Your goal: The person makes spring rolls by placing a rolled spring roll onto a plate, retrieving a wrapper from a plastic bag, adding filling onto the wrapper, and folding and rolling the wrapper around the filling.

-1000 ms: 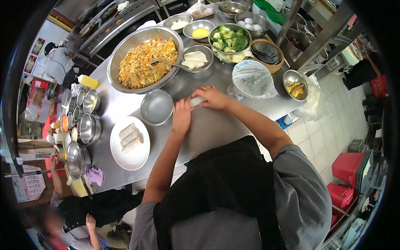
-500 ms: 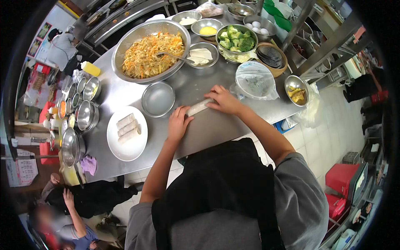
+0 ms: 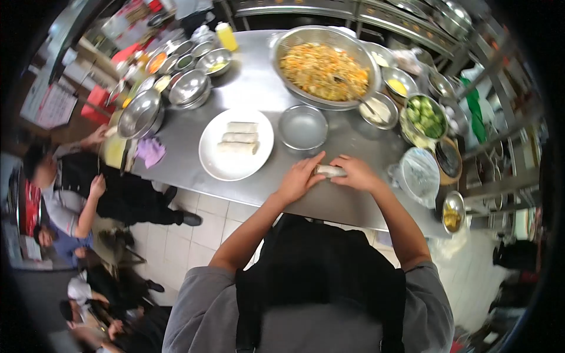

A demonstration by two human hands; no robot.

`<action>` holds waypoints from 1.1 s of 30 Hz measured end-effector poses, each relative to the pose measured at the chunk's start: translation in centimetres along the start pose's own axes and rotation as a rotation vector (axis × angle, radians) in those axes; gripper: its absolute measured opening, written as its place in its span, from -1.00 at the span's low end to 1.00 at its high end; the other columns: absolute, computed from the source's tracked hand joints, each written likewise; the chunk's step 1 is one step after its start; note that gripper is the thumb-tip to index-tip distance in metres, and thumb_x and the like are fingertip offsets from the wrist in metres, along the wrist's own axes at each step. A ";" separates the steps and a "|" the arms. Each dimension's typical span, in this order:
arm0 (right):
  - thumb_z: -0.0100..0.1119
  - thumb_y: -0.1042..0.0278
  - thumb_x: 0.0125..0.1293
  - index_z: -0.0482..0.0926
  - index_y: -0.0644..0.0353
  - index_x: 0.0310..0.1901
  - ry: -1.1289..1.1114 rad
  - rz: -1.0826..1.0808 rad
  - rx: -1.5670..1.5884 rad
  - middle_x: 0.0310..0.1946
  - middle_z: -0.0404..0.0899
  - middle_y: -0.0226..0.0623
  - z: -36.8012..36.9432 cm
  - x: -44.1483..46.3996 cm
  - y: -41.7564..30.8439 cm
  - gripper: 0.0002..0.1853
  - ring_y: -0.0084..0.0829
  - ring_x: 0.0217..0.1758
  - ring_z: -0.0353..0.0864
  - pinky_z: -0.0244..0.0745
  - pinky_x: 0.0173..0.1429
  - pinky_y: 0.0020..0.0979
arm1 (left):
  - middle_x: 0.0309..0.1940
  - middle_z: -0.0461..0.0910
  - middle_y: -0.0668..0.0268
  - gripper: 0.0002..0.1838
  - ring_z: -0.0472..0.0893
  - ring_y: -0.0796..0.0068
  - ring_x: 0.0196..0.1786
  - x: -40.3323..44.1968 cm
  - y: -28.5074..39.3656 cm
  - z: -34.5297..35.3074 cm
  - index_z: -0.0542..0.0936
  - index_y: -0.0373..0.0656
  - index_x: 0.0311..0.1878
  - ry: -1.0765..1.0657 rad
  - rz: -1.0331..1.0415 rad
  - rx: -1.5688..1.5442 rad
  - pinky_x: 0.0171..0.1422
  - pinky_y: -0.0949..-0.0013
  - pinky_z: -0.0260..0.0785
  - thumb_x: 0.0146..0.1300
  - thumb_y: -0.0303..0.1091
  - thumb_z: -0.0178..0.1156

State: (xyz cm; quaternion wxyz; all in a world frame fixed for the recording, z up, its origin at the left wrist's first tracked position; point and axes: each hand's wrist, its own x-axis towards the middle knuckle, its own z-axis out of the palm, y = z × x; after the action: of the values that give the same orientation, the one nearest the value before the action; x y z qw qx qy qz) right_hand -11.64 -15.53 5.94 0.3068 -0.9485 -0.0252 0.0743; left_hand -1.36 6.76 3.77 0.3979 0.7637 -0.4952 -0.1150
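Observation:
A pale, uncooked spring roll (image 3: 331, 171) lies on the steel table near its front edge, between my two hands. The fingers of my left hand (image 3: 301, 179) close on its left end. At the other end, my right hand (image 3: 358, 174) grips it with bent fingers. Both hands cover parts of the wrapper. Left of them, three similar rolls (image 3: 240, 138) rest side by side on a white plate (image 3: 213, 159). Just beyond my left hand stands a shallow metal bowl (image 3: 302, 127).
A large colander (image 3: 278, 67) of shredded filling (image 3: 323, 70) stands at the back. To the right are a bowl of broccoli (image 3: 425, 116) and a plastic-covered container (image 3: 419, 176). Stacked metal bowls (image 3: 189, 88) and a purple cloth (image 3: 150, 152) lie left. A co-worker (image 3: 65, 188) stands at the left end.
My view has turned left, so the table's things appear shifted to the right. Both hands stay on the spring roll, and less of it shows between them.

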 end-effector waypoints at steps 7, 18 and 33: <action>0.45 0.15 0.18 0.64 0.19 0.03 0.076 -0.255 0.188 -0.05 0.55 -0.18 0.7 9.8 -9.6 -0.56 -0.16 -0.01 0.62 0.53 0.08 -0.22 | 0.33 0.49 0.02 -0.33 0.55 0.15 0.27 -10.7 -1.4 -5.4 0.21 -0.20 0.55 0.626 -0.358 -0.196 0.39 0.15 0.39 0.45 -0.39 0.22; 0.48 0.33 0.06 0.57 0.18 0.01 0.235 -0.333 -0.150 -0.02 0.54 -0.10 11.8 22.6 -17.5 -0.55 -0.11 0.10 0.60 0.61 0.09 -0.11 | 0.24 0.55 0.07 -0.45 0.65 0.29 0.08 -21.3 -2.0 -5.8 0.27 -0.17 0.51 0.898 -0.667 -0.108 0.19 0.24 0.49 0.51 -0.41 0.13; 0.60 0.20 0.00 0.47 0.10 0.14 0.390 -0.159 -0.003 0.01 0.63 -0.20 8.0 16.8 -16.0 -0.33 -0.18 0.14 0.62 0.45 0.16 -0.12 | 0.19 0.56 0.00 -0.49 0.59 0.11 0.19 -16.2 -3.5 -8.3 0.35 -0.27 0.44 0.722 -0.458 0.144 0.33 0.14 0.40 0.47 -0.43 0.16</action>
State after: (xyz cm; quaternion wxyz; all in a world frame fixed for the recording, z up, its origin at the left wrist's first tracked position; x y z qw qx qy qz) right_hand 3.65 3.64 6.78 0.3093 -0.9404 -0.0403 -0.1354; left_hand -2.16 25.30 3.13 0.4557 0.8708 -0.1489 0.1090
